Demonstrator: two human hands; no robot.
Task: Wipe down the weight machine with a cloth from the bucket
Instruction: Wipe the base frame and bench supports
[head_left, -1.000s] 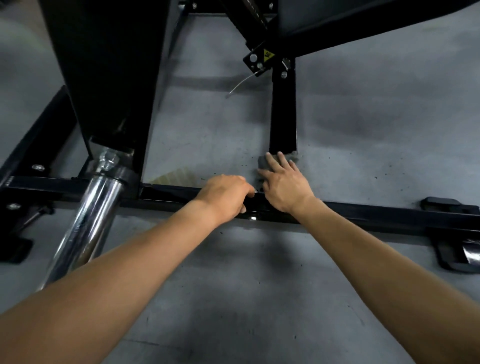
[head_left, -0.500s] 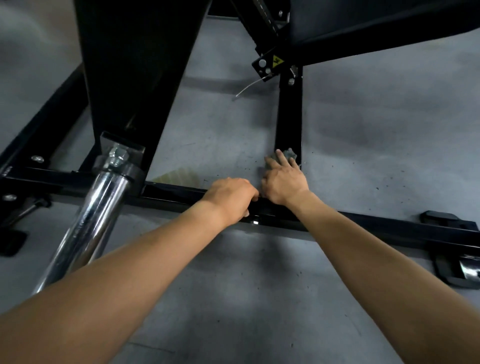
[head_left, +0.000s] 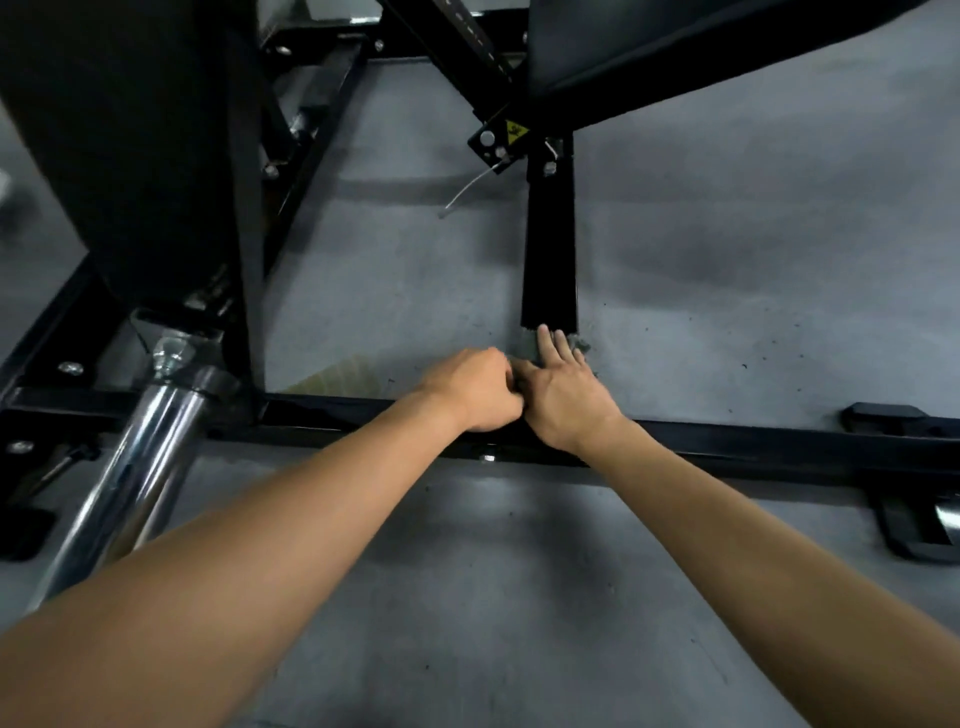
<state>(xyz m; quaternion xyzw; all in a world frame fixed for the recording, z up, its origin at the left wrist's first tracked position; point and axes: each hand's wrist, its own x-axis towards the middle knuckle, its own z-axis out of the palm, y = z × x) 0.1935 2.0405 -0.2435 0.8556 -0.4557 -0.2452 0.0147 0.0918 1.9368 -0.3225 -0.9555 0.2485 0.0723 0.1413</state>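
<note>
The weight machine's black frame fills the view: a cross bar (head_left: 753, 441) runs left to right along the floor and a black post (head_left: 549, 260) meets it from the far side. A grey cloth (head_left: 524, 344) lies at the foot of that post, mostly hidden. My right hand (head_left: 563, 389) lies flat on the cloth with straight fingers pointing away from me. My left hand (head_left: 475, 387) sits right beside it with fingers curled, its fingertips at the cloth's near edge; whether they pinch the cloth is hidden.
A chrome bar (head_left: 130, 478) slants up at the left, bolted to the frame. A black padded upright (head_left: 130, 156) rises at the far left and a black seat pad (head_left: 675, 47) overhangs at the top. A black foot bracket (head_left: 904, 519) sticks out at the right on the grey floor.
My right hand with the cloth has slid a little along the foot of the post, and my left hand has closed in until it touches the right one. The view has tilted slightly.
</note>
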